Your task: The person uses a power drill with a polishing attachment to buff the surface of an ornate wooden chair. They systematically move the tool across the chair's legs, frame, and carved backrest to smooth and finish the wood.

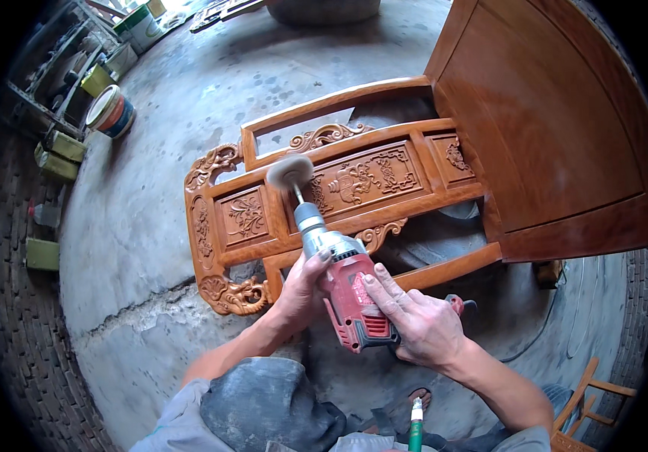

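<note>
I judged that the step in hand was buffing the carved wooden frame (324, 192) with the red electric drill (343, 282), and that the work was in the middle, not at its end. My left hand (303, 282) was closed around the front part of the drill, just behind the grey chuck, and my right hand (414, 320) held the rear body, its fingers (380, 290) lying along the red housing; so both hands were wrapped on the tool and not open. The round fluffy buffing pad (290, 173) at the tip of the drill rested on the frame, at the upper rail between the left carved panel and the middle one, and I could not tell whether it was turning. The next move, as I judged it, called for keeping the pad flat and light on the wood and leading it slowly along the rail, because the raised carvings could catch it. The frame lay flat on the concrete floor (158, 218), beyond my knees; it was orange-brown, glossy, with floral panels and scrolled corners, and its right end met a large smooth wooden panel (557, 135).
</note>
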